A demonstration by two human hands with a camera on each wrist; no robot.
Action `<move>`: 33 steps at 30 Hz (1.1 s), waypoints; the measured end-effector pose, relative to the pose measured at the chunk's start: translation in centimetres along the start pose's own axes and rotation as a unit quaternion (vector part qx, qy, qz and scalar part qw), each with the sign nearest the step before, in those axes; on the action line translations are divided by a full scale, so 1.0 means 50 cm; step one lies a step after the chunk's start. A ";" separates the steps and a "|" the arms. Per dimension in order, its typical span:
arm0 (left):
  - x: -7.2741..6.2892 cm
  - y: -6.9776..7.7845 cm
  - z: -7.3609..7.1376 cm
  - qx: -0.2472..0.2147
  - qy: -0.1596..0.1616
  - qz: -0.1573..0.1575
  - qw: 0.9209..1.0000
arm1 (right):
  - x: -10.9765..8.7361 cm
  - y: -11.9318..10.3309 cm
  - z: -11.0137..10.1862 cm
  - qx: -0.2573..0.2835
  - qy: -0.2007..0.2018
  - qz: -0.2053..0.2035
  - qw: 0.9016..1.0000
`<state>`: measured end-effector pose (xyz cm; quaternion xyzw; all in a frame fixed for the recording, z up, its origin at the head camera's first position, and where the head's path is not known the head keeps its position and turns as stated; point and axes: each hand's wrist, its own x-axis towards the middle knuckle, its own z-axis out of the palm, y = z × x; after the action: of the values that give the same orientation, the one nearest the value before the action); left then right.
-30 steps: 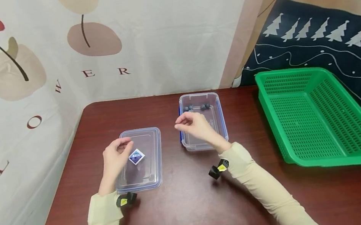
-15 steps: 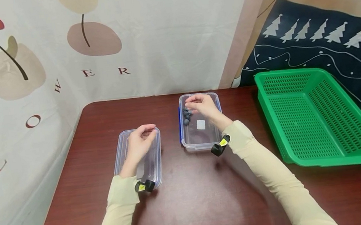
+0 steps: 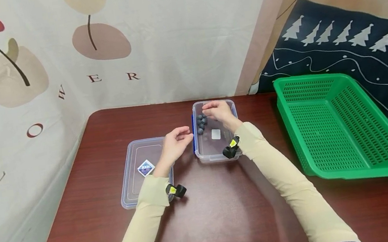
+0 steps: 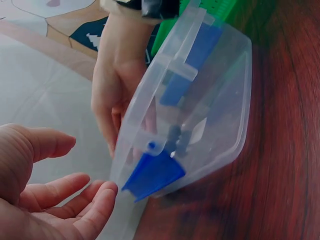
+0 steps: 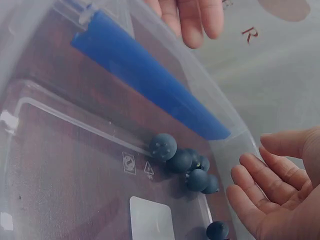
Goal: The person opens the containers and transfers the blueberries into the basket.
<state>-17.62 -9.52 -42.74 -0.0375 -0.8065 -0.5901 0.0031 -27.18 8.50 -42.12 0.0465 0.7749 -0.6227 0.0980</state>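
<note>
A clear plastic box (image 3: 209, 148) with blue side clips stands at the back middle of the table. Several blueberries (image 5: 180, 160) lie on its floor, mostly bunched along the side with the blue clip (image 5: 150, 75); one sits a little apart. My right hand (image 3: 219, 111) is over the box's far part, its fingers loosely bent and bare in the right wrist view. Beside the left rim hovers my left hand (image 3: 175, 146), fingertips close to the clip (image 4: 155, 175), thumb apart and nothing held. Partly behind that wrist, a clear lid (image 3: 129, 192) with a blue-and-white sticker lies on the table.
A large green perforated basket (image 3: 330, 139) stands at the right of the brown table (image 3: 212, 226). Behind the table hangs a pale cloth (image 3: 182, 36) with flowers and letters; a dark tree-patterned cloth (image 3: 346, 41) is at the right.
My left hand has moved right, from over the lid to the box's left side. My right hand has moved back over the box. The blueberries have shifted from two groups into one along the left.
</note>
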 end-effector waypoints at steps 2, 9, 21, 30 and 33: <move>0.005 0.000 0.011 -0.003 0.001 -0.011 1.000 | 0.004 0.002 0.001 -0.016 0.003 0.003 1.000; 0.013 -0.005 0.035 -0.005 0.008 -0.029 1.000 | 0.016 0.007 0.007 -0.067 -0.006 0.005 0.998; 0.012 -0.003 0.042 0.028 0.022 -0.026 0.999 | 0.030 0.008 0.014 -0.171 -0.017 0.005 0.985; 0.012 -0.008 0.045 0.018 0.026 -0.019 0.999 | 0.037 0.017 0.016 -0.215 -0.038 0.028 0.976; 0.012 -0.007 0.046 0.015 0.027 -0.016 0.999 | 0.040 0.020 0.016 -0.216 -0.041 0.037 0.975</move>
<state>-18.13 -7.41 -43.75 -0.0092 -0.8156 -0.5783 0.0160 -28.85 7.86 -43.63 0.0273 0.8843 -0.4378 0.1600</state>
